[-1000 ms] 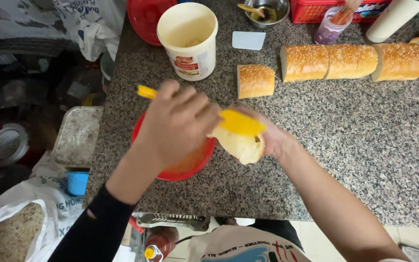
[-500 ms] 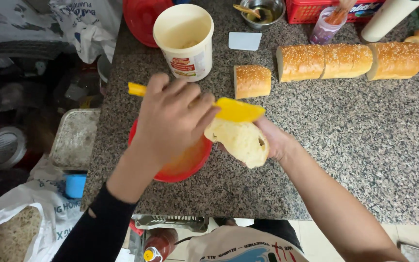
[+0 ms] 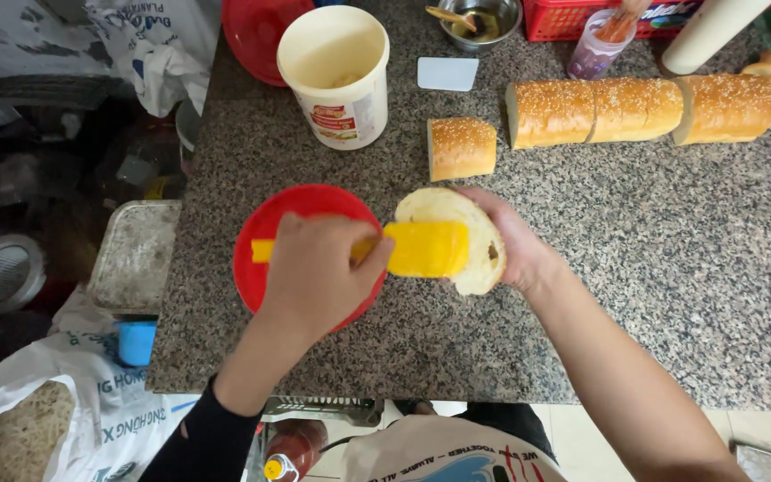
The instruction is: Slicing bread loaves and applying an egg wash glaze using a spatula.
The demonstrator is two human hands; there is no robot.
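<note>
My left hand (image 3: pixel 319 277) grips the handle of a yellow spatula (image 3: pixel 421 248), whose flat blade lies across the cut face of an opened bread roll (image 3: pixel 457 214). My right hand (image 3: pixel 515 245) cups that roll from the right and below. Both hands hover over the speckled granite counter (image 3: pixel 653 268), just right of a red bowl (image 3: pixel 301 210) that my left hand partly covers.
A white tub (image 3: pixel 336 71) stands at the back left beside a red lid (image 3: pixel 261 31). A short bread piece (image 3: pixel 461 147) and a row of sesame loaf sections (image 3: pixel 640 107) lie behind. A metal bowl (image 3: pixel 479 20), red basket (image 3: pixel 573 13) and metal tray (image 3: pixel 136 254) are around.
The spatula blade has come down flat onto the roll's cut face. The roll has turned open side up, and my left hand has shifted down over the red bowl.
</note>
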